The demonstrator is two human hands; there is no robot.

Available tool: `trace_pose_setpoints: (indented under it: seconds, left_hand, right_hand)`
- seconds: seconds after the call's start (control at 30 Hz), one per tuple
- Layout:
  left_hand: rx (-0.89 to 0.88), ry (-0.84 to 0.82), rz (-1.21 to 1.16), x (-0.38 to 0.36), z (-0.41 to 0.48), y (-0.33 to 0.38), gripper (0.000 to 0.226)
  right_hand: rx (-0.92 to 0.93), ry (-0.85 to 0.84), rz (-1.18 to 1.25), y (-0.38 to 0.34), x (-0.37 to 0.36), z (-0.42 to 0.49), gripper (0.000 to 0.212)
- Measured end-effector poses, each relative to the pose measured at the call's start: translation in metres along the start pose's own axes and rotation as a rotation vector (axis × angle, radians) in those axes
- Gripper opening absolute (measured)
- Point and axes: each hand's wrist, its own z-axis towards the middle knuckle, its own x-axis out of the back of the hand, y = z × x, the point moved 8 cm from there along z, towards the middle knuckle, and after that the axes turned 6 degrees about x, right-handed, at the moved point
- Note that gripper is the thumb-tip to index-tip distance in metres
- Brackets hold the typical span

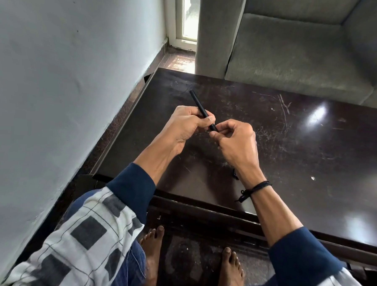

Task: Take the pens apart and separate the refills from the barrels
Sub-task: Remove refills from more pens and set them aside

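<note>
Both hands are up over the dark glossy surface (314,149), working on one black pen (198,103). The pen isn't lying on anything; it's held in the air above the near-left part of the surface, angled so the ridged far end points up and away toward the left.

The left hand (184,126) has its grip closed around the middle of the barrel, fingers curled over it and the thumb pressed along the side. The right hand (235,145) has a tight pinch grip on the near end, thumb and fingertips bunched round it. You can't see the tip itself since the fingers cover it. Only a short bit of barrel shows between the two hands.

There's a small dark piece (235,175) on the surface just under the right wrist, but most of it is hidden, so I can't tell what it is.

Other stuff: a black cord bracelet (257,187) on the right wrist, and navy cuffs on a white checked shirt (87,229). Bare feet (153,246) are on the floor under the near edge. A grey sofa (297,50) sits just past the far side, with a white wall (67,71) on the left. The surface is scratched up pretty heavily.
</note>
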Motion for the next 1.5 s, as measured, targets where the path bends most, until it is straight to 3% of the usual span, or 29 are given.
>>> trace_pose_setpoints:
  seconds: [0.4,0.63,0.9,1.2,1.5]
  left_hand:
    - [0.013,-0.036,-0.058,-0.004,-0.006,0.002,0.005]
    - [0.003,-0.017,-0.028,0.002,-0.001,0.006,0.006]
    - [0.035,0.137,-0.277,0.043,0.008,0.011,0.010]
    - [-0.017,0.308,0.035,0.061,0.021,0.001,0.018]
    - [-0.081,0.398,0.333,0.049,0.041,0.016,0.012]
  right_hand:
    - [0.019,0.003,0.026,0.002,0.002,0.004,0.023]
    - [0.003,-0.079,0.086,0.000,0.004,0.010,0.010]
    - [-0.110,-0.063,0.243,0.017,0.021,0.016,0.012]
    - [-0.142,-0.029,0.268,0.024,0.025,0.018,0.010]
    - [-0.194,0.196,0.111,0.045,0.038,0.066,0.014]
